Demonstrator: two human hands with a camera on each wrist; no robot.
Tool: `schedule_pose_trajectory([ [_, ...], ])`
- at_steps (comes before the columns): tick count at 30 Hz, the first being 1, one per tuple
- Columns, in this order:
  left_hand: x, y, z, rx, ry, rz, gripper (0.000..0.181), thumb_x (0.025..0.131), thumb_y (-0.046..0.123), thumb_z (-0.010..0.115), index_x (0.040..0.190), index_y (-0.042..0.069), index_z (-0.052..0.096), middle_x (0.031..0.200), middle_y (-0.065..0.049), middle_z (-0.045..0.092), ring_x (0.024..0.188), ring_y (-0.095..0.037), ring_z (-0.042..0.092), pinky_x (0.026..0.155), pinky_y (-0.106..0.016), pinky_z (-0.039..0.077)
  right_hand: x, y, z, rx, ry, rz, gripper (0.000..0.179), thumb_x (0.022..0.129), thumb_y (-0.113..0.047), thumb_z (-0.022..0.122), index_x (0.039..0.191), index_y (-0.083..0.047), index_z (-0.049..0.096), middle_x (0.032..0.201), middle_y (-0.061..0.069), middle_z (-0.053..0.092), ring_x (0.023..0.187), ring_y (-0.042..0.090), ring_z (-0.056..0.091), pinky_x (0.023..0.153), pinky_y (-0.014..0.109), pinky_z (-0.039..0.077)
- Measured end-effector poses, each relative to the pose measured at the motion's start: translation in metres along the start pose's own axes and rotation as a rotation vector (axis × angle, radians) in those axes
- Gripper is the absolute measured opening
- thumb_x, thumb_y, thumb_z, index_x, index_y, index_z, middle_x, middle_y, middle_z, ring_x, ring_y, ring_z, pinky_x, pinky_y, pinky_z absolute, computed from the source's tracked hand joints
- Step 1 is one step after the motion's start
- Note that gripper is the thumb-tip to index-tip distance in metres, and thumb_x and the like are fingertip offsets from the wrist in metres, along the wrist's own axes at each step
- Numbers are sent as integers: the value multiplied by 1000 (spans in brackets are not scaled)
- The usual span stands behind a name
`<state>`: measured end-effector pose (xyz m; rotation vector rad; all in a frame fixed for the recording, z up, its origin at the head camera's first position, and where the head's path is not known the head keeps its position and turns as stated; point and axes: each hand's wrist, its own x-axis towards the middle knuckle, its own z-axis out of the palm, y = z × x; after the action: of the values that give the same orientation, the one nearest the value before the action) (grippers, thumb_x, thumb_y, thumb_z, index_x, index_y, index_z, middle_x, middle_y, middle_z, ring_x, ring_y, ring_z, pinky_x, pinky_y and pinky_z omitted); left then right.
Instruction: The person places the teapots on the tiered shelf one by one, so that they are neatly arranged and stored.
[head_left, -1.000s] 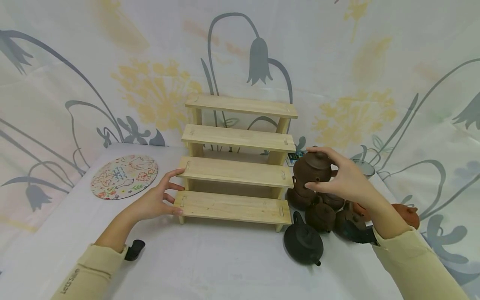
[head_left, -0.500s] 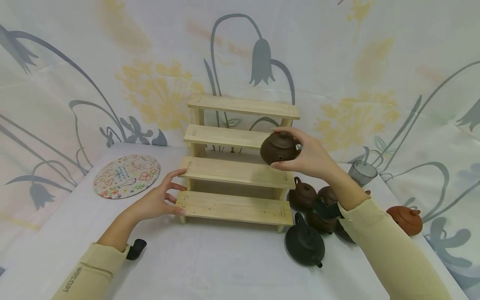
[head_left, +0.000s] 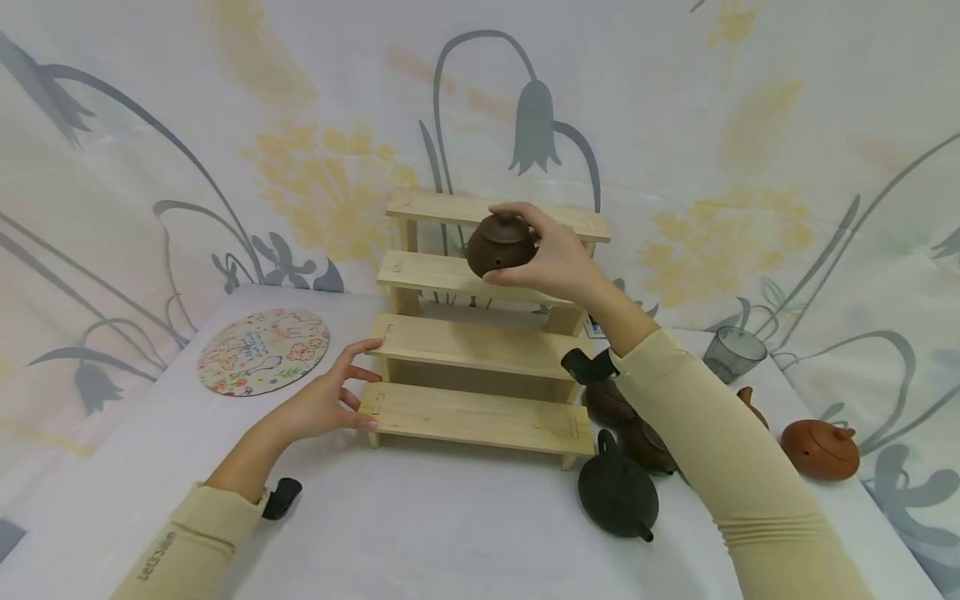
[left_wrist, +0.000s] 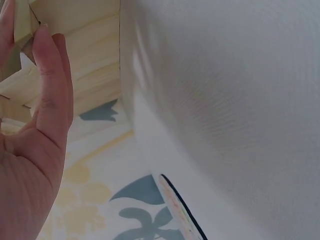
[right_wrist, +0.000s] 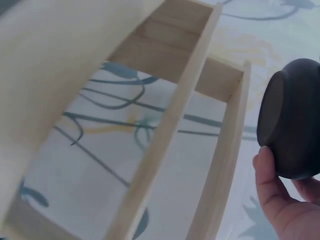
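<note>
My right hand [head_left: 555, 260] holds a dark brown clay teapot [head_left: 497, 250] with fingers at its lid and thumb low on its body. It is raised before the upper tiers of a four-tier wooden display stand [head_left: 480, 345]. In the right wrist view the teapot's flat base [right_wrist: 272, 110] shows, with the thumb at its edge. My left hand [head_left: 318, 406] grips the left end of the stand, fingers at the second tier from the bottom and thumb at the lowest. The left wrist view shows its fingers [left_wrist: 50, 75] at the wood's edge.
A black teapot [head_left: 618, 487] stands right of the stand. Brown teapots [head_left: 645, 446] sit behind it, partly hidden by the right sleeve. Farther right are a reddish teapot [head_left: 820, 450] and a clear glass [head_left: 735, 353]. A round patterned mat [head_left: 262, 352] lies left.
My right hand has carried the brown teapot up and left, from above the other teapots to before the upper tiers. My left hand has stayed at the stand's left end.
</note>
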<state>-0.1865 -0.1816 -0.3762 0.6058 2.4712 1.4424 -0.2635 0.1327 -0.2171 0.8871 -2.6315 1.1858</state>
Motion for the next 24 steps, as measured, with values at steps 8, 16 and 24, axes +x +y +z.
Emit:
schedule_pose_trajectory([
  [8,-1,2,0,18,14,-20,103,70,3,80,145,26,14,127,-24,48,73,-23,55,63,-37,45,46,-10,12,56,39,-33,74,70,-22,83,134,-20,45,122,3,50,104,18,50,81,35,46],
  [16,-1,4,3,29,25,-41,103,70,4,80,145,28,14,127,-23,48,74,-23,55,62,-37,45,78,-4,20,35,75,14,79,71,-26,82,139,-19,43,132,0,46,110,18,49,87,31,42],
  [24,2,8,8,31,16,-52,102,70,3,80,144,28,14,128,-23,48,75,-23,54,62,-36,44,83,9,25,98,160,73,76,72,-28,81,138,-18,44,132,3,46,111,22,51,86,29,44],
])
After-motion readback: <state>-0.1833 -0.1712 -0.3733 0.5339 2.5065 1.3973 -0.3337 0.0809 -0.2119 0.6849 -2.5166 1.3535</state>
